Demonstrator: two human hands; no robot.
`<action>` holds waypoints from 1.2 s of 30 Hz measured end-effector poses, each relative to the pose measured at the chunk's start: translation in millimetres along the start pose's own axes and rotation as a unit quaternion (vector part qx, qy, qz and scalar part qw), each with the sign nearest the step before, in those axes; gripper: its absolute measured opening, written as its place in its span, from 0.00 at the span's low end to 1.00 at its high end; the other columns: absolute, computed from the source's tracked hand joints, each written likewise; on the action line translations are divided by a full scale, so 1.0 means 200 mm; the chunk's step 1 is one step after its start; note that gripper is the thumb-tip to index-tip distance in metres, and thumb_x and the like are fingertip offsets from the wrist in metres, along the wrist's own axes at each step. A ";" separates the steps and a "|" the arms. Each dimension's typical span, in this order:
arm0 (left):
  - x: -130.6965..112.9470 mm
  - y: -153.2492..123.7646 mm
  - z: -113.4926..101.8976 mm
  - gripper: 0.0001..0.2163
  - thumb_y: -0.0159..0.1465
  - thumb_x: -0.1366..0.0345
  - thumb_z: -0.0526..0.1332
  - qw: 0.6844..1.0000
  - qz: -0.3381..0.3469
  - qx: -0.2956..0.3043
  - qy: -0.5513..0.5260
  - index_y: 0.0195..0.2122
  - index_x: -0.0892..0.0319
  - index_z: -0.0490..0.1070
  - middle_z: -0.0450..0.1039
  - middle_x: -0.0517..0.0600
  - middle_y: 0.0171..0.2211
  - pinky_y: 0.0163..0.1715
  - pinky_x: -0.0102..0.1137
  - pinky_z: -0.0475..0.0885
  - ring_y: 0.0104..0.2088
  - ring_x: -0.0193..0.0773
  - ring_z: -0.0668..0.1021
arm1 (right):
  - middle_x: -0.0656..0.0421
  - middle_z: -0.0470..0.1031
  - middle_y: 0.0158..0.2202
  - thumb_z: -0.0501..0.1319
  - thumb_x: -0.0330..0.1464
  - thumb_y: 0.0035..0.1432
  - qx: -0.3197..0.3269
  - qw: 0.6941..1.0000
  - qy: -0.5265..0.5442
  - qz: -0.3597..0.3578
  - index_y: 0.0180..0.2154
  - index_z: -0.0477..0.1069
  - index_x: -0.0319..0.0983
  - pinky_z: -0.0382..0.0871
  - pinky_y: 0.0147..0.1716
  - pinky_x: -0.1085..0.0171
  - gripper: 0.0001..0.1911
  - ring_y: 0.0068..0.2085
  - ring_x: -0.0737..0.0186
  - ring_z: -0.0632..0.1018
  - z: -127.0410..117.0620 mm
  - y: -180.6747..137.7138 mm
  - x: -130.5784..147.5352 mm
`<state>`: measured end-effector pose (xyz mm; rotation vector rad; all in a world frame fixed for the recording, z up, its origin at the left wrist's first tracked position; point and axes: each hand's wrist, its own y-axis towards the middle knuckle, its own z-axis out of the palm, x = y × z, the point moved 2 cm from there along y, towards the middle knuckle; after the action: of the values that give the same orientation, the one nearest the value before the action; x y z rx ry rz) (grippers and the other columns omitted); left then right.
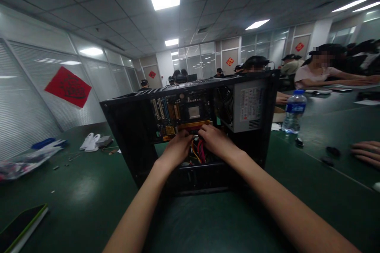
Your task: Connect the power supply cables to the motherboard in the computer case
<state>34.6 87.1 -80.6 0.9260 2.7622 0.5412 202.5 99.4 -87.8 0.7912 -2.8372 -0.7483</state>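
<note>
A black computer case [121,142] lies in front of me with its open side facing me. Inside it, a motherboard [184,112] carries expansion slots and a bare processor socket area. My left hand [176,148] reaches in at the lower edge of the board, its fingers bent together near the orange and red memory slots [194,125]. Beside it my right hand [216,140] is closed at the other end of the same slots. What the fingertips press or pinch is too small and dark to make out. Yellow and red cables [201,152] hang just below both hands.
A power supply [249,106] with a fan fills the case's upper right. A water bottle [294,112] stands to the right, near another person's hand [366,152]. On the left lie a notebook [25,225], white gloves [90,142] and plastic bags [32,160]. Other people sit beyond.
</note>
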 end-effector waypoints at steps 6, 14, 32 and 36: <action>0.03 0.06 0.00 0.12 0.66 0.71 0.56 0.999 -0.044 0.015 0.004 0.44 0.58 0.79 0.79 0.56 0.43 0.50 0.35 0.71 0.47 0.44 0.79 | 0.50 0.74 0.46 0.56 0.21 0.59 0.019 1.000 0.013 0.014 0.41 0.74 0.35 0.69 0.45 0.62 0.11 0.49 0.53 0.75 0.00 0.00 -0.01; -0.03 0.12 0.01 0.14 0.64 0.76 0.54 0.995 -0.066 0.058 0.051 0.42 0.62 0.79 0.79 0.61 0.42 0.45 0.36 0.73 0.44 0.47 0.81 | 0.51 0.73 0.48 0.57 0.23 0.59 0.021 1.000 0.018 0.009 0.41 0.73 0.36 0.70 0.46 0.61 0.10 0.50 0.53 0.74 -0.01 0.01 -0.01; 0.00 0.14 0.04 0.14 0.66 0.73 0.54 0.991 -0.084 0.082 0.058 0.45 0.58 0.79 0.79 0.57 0.44 0.48 0.32 0.71 0.47 0.44 0.79 | 0.51 0.73 0.47 0.57 0.24 0.60 0.039 0.999 0.025 0.015 0.42 0.73 0.34 0.67 0.45 0.63 0.09 0.49 0.55 0.74 0.01 0.01 0.00; -0.02 0.14 0.03 0.15 0.66 0.74 0.53 0.990 -0.096 0.081 0.071 0.45 0.59 0.79 0.78 0.58 0.45 0.47 0.32 0.71 0.48 0.44 0.79 | 0.51 0.73 0.46 0.57 0.24 0.60 0.039 0.999 0.030 0.007 0.41 0.73 0.34 0.67 0.45 0.63 0.09 0.48 0.55 0.74 0.02 0.00 0.00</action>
<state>54.0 107.6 -75.1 0.6649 3.0192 0.3692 201.5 102.6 -91.7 0.7906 -2.8306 -0.6052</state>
